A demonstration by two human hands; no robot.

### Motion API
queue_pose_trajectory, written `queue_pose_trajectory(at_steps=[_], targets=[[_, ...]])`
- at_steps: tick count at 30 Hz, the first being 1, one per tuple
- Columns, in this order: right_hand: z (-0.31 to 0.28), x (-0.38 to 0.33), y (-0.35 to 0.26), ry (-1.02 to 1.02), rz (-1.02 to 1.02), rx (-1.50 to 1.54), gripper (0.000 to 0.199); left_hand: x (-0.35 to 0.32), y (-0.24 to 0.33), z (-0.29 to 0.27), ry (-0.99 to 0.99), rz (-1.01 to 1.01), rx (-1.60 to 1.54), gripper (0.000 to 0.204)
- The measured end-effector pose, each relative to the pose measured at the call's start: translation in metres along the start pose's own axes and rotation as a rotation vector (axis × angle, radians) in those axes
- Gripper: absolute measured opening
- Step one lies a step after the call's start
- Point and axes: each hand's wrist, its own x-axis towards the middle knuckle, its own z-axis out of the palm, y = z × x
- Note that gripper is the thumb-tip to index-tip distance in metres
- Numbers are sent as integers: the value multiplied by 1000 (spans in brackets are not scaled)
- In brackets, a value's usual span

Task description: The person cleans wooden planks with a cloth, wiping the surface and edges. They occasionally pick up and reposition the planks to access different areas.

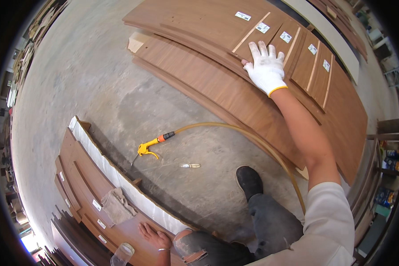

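Grey conc flr carries ylw air gun, sm slim tool & stacked brn panels

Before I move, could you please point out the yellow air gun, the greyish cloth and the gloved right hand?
Yellow air gun [149, 144]: head view, on its yellow body.
Greyish cloth [118, 207]: head view, middle of its crumpled fabric.
Gloved right hand [267, 70]: head view, back of the hand.

Gloved right hand spread on stacked panels, bare left hand on brown board near rag, yellow air gun with hose on floor
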Motion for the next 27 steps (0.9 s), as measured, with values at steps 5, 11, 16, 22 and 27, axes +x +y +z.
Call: queue_pose_trajectory(at_steps=[5, 11, 16, 22, 27], targets=[[-5, 8, 4, -74, 84, -8, 68, 0, 1, -4, -6, -9, 18, 70], [4, 27, 16, -99, 90, 22, 73, 0, 0, -5, -10, -30, 25, 71], [11, 49, 23, -6, -67, 113, 80, 1, 0, -5, -13, 3, 18, 71], [-2, 26, -35, 51, -112, 80, 80, -3, -4, -2, 4, -5, 12, 72], [7, 3, -43, 273, -160, 69, 54, 1, 4, -4, -6, -15, 24, 71]])
